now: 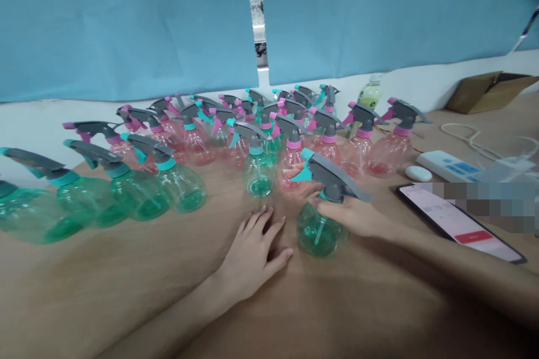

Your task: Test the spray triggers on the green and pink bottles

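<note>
My right hand point(351, 213) is wrapped round the neck of a green spray bottle point(319, 233) with a grey and teal trigger head. That bottle is close to upright, its nozzle pointing up and left; whether its base touches the table I cannot tell. My left hand point(257, 252) lies flat on the wooden table point(168, 286), fingers spread, holding nothing. Just beyond its fingertips stands another green spray bottle point(258, 176). A pink spray bottle point(293, 151) is partly hidden behind my right hand's fingers.
Several green spray bottles point(181, 187) line the left side. Pink spray bottles point(391, 148) crowd the back, with green ones among them. At right lie a phone point(458, 224), a white power strip point(448, 167), a white oval case point(418, 173), a cable and a cardboard box point(484, 92).
</note>
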A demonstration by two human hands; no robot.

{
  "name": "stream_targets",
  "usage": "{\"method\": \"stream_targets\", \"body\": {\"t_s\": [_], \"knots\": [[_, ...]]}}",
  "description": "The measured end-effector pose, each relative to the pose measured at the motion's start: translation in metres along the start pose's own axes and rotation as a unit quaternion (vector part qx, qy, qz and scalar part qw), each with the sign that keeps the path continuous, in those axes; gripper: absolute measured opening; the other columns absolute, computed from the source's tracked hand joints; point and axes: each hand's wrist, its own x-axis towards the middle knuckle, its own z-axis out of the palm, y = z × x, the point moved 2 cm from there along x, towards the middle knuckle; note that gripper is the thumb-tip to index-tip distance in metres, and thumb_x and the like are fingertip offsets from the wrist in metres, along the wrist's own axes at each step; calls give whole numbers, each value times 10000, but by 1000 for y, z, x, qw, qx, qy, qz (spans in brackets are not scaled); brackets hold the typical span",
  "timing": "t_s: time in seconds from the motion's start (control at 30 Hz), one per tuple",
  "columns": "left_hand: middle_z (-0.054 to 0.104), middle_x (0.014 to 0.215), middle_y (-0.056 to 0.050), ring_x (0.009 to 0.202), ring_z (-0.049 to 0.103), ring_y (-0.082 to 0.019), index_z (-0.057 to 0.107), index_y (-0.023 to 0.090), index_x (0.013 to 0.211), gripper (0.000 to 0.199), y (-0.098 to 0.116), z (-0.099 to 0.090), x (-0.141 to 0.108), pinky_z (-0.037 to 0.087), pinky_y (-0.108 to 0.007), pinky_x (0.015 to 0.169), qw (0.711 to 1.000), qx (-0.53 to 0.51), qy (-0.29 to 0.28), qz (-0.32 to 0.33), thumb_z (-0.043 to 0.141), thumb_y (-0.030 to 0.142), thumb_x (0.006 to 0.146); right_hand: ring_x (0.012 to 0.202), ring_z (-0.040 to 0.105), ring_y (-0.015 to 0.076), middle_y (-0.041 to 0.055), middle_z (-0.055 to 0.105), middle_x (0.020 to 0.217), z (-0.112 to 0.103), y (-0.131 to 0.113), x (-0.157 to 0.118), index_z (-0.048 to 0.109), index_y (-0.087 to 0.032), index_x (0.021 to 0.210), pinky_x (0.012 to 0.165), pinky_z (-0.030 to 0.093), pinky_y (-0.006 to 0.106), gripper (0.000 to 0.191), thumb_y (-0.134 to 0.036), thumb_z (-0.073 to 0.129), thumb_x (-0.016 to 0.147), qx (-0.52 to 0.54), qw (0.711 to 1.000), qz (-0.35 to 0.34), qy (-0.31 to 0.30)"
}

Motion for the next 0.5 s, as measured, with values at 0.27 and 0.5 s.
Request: {"method": "stream_targets", "body": {"t_s": [0.27,0.5], "knots": [[347,1372,-126,1233,313,-287,405,183,1303,522,0,0,0,273,-460,982,1000,2,-5,0,453,471,870,662,573,156,-32,577,728,-1,-6,-1,460,-247,772,610,474,294,141,-168,517,670,37,999,15,19],[350,1372,-112,1234,316,-285,406,198,1299,509,0,0,0,278,-460,981,1000,-3,3,4,451,469,871,637,576,155,-37,584,729,-1,-2,0,469,-253,828,568,468,290,179,-175,505,671,8,1000,-9,24]]}}
